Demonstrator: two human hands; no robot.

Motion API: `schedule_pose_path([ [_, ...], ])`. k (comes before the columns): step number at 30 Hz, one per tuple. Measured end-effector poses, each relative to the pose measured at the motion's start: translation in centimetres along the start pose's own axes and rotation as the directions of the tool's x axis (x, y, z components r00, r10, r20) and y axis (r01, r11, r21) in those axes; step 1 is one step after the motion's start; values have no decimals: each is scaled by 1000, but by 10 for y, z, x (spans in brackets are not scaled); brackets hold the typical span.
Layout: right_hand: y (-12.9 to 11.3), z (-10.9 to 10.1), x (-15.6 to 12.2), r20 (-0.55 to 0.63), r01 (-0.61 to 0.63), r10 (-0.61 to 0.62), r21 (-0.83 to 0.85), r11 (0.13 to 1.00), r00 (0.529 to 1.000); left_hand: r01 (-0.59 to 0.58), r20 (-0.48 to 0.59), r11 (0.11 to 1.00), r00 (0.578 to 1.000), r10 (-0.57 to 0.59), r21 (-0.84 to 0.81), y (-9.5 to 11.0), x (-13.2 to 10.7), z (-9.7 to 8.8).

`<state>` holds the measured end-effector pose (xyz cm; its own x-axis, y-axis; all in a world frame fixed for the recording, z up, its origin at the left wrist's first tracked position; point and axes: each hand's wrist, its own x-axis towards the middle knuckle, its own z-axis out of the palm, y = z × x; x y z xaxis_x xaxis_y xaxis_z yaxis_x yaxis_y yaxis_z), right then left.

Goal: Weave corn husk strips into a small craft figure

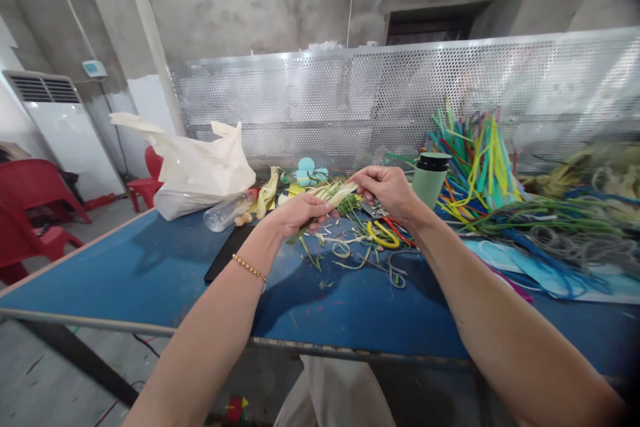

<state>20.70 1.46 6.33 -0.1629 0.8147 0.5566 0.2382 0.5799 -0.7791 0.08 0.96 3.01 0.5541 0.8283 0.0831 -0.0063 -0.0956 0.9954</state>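
Between my two hands, above the middle of the blue table, is a pale green-white strip of plant leaf [343, 195], perhaps corn husk. My left hand [306, 212] pinches its lower end, where a darker green tip sticks out below the fingers. My right hand [384, 188] grips the upper end between thumb and fingers. Beneath and behind the hands lies a heap of green and pale plant scraps [350, 203]. Yellow-handled scissors [384, 235] rest on the table just below my right hand, beside loose grey-green strands [353, 260].
The blue table [165, 273] bears a white plastic bag [200, 170], a clear bottle [227, 212] and a black flat tablet-like object [227, 257] on the left. A green cup [430, 180], bundled coloured strips [485, 160] and tangled cords [550, 227] stand right. A perforated metal panel [310, 100] runs behind.
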Motion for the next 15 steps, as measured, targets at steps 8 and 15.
schedule_pose_path([
  [8, 5, -2, 5, -64, -81, 92, 153, 985, 994, -74, -143, 997, 987, 74, 8, 4, 1, 5],
  [15, 6, 11, -1, -40, 28, -26, 53, 998, 999, -51, -139, 999, 989, 51, 3, 4, 0, 6],
])
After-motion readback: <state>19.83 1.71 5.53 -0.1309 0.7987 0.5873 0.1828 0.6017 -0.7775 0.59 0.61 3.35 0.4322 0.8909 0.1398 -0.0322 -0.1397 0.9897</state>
